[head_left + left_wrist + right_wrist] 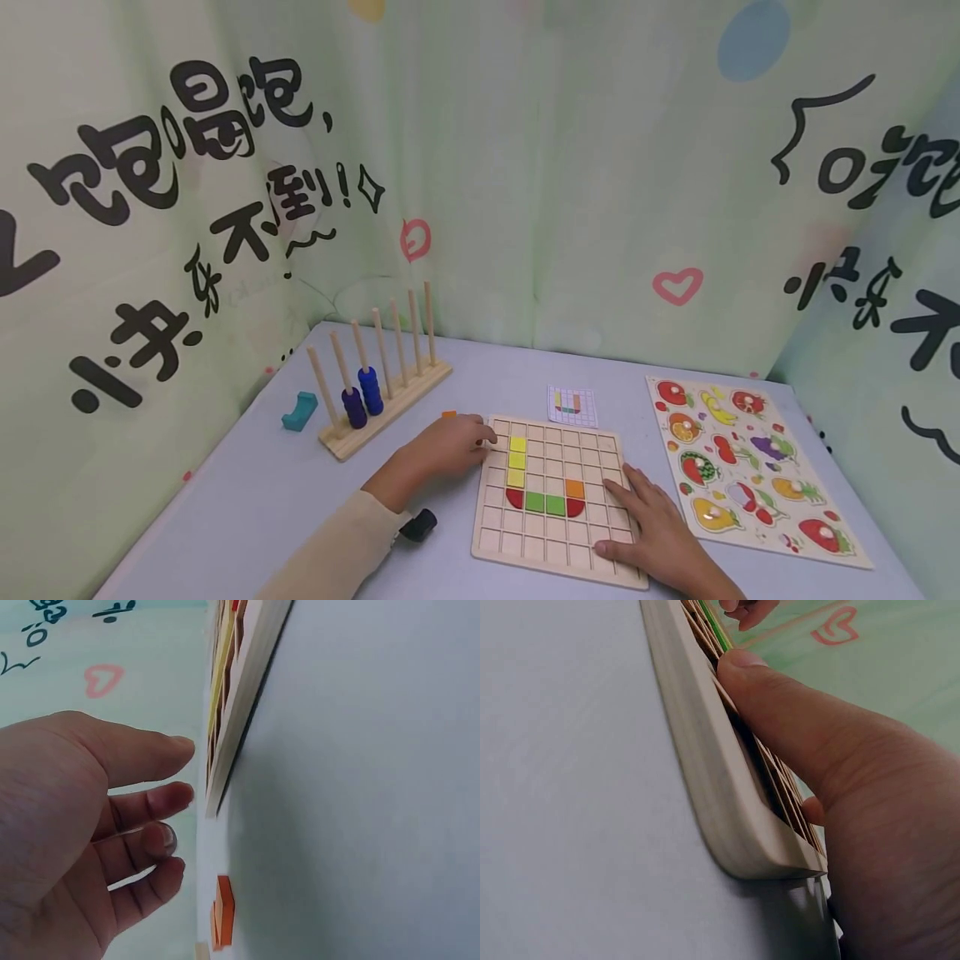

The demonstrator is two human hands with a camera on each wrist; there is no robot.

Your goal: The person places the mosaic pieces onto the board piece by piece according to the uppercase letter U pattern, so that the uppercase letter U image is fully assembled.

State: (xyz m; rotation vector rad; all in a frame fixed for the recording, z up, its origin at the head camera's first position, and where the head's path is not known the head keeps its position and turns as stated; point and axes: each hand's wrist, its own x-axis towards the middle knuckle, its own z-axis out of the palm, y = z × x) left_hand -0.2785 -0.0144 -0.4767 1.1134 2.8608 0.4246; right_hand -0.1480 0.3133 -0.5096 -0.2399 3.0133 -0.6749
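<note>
A wooden grid board (525, 546) lies on the table, bearing yellow squares (517, 461), green squares (544, 503), red rounded corner tiles (574, 507) and one orange square (574, 488). Over its upper left edge is my left hand (448, 446). In the left wrist view the thumb and fingers of that hand (90, 817) are apart, loosely bent, with nothing between them. Orange tiles (223, 913) lie on the table near it, mostly hidden behind the hand in the head view. My right hand (656, 533) rests on the board's right side, its thumb (780, 697) on the grid.
Behind the board lies a small pattern card (572, 406). To the left stands a wooden peg rack (408, 404) with blue beads, beside a teal curved piece (300, 411). A fruit puzzle board (757, 467) is at the right. Printed curtains (540, 167) surround the table.
</note>
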